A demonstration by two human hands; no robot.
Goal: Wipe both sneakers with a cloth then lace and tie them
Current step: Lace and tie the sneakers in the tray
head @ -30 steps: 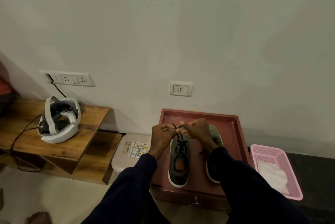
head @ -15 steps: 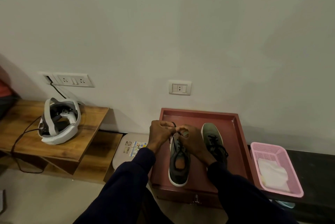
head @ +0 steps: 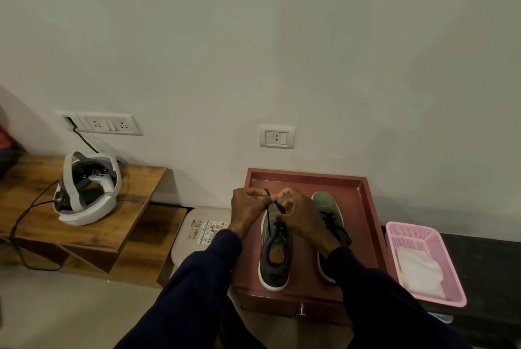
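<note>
Maroon tray (head: pixel 359 224) carries two sneakers, the left sneaker (head: pixel 275 267) beside the right sneaker (head: pixel 324 203). Over the tray's left sneaker, two hands each keep a narrow grip pinching one black lace (head: pixel 269 217): left hand (head: pixel 248 210), right hand (head: pixel 303 217). Right of the tray, one pink basket (head: pixel 441 250) holds one white cloth (head: pixel 420 269).

I'm looking at a grey sneaker (head: pixel 275 269) that is showing a dark charcoal upper, a white sole rim and a tan insole, with a black lace (head: pixel 269 217) running over it. The green sneaker (head: pixel 324 204) is showing olive with black lacing. The tray (head: pixel 363 207) is reading as maroon. The basket (head: pixel 448 264) is showing pink in a fine lattice pattern, and the cloth (head: pixel 420 269) white. The sleeves (head: pixel 197 286) are showing dark navy, the worktop (head: pixel 135 185) brown wood grain, the headset (head: pixel 87 207) white and grey.
</note>
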